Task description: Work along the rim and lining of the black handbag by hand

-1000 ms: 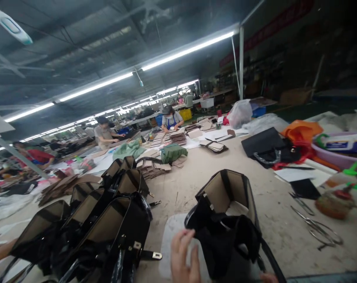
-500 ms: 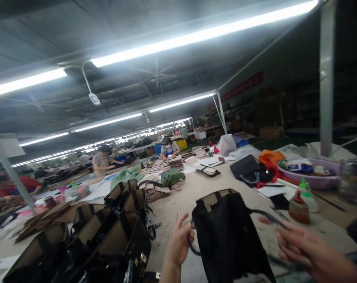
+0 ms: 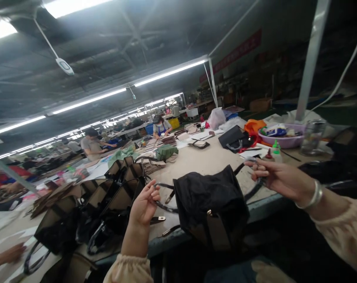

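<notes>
A black handbag (image 3: 209, 196) hangs tilted at the table's front edge, between my two hands. My left hand (image 3: 144, 202) pinches the bag's handle on the left side. On the right, my right hand (image 3: 269, 177), with a bracelet at the wrist, grips the other handle. A small metal fitting shows on the bag, above a brown strip. Loose straps with metal ends (image 3: 157, 219) lie just left of the bag.
Several black bags with tan linings (image 3: 119, 196) stand at left; another person's hand (image 3: 9, 253) is beside them. A dark bag (image 3: 233, 138), purple basin (image 3: 284, 137), green-capped bottle (image 3: 276, 151) and glass jar (image 3: 312, 137) stand at back right. Co-workers sit beyond.
The handbag has tipped, and its metal fitting now shows. My right hand has come up and closed on the handle. The view has shifted, and another person's hand appears at lower left.
</notes>
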`<state>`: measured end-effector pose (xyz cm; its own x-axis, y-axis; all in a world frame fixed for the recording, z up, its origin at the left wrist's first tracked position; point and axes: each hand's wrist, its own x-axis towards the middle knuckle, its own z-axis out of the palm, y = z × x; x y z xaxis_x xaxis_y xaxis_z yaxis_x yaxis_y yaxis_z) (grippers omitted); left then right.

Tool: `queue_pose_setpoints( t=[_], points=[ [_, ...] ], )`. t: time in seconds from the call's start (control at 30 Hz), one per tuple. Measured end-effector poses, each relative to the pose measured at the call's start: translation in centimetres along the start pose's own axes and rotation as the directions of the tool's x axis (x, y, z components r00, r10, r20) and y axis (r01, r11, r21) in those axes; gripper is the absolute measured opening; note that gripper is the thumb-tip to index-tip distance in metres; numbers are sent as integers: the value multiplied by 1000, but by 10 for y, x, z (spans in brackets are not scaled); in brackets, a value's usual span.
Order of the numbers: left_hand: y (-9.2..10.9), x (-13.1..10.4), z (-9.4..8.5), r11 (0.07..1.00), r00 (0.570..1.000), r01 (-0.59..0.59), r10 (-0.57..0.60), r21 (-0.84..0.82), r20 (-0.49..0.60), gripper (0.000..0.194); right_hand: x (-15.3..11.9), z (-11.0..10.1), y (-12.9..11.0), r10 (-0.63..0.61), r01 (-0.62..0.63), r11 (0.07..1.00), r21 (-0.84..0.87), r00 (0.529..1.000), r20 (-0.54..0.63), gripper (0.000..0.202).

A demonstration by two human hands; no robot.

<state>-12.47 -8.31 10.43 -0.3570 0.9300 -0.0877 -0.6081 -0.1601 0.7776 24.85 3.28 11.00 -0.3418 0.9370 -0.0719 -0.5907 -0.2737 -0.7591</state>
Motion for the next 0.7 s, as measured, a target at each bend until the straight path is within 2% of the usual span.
queue_pose_setpoints(
  t=[0.1, 0.17, 0.3, 0.43, 0.47, 0.57, 0.63, 0.7],
  points=[
    [-5, -6, 0, 999, 999, 0, -2, 40, 41, 27, 0, 6, 3, 34, -32, 998, -45, 998, 45, 22],
    [-8, -11, 6, 1000, 999, -17, 17, 9, 48, 27, -1, 11, 6, 47, -42, 998, -53, 995, 89, 23],
    [-15, -14, 19, 999, 994, -54, 54, -2, 92, 28, 0, 14, 19, 69, -61, 995, -76, 993, 99, 22],
    [-15, -22, 27, 995, 999, -7, 2, -100, -42, 20, 2, 6, 20, 93, -79, 988, -135, 991, 101, 17],
    [-14, -27, 28, 992, 1000, -16, 14, -128, -17, 21, 1, 3, 17, 89, -76, 986, -150, 992, 87, 16],
    [-13, -38, 30, 969, 983, -136, 157, -209, 91, 27, -7, -5, 10, 15, 7, 986, -166, 991, 130, 26],
    [-18, -35, 30, 952, 965, -234, 253, -195, 75, 26, -11, -8, 16, -11, 38, 984, -176, 988, 155, 30],
    [-26, -25, 29, 981, 989, -148, 147, -126, -13, 22, -11, -10, 28, 72, -41, 968, -248, 990, 120, 21]
  ],
)
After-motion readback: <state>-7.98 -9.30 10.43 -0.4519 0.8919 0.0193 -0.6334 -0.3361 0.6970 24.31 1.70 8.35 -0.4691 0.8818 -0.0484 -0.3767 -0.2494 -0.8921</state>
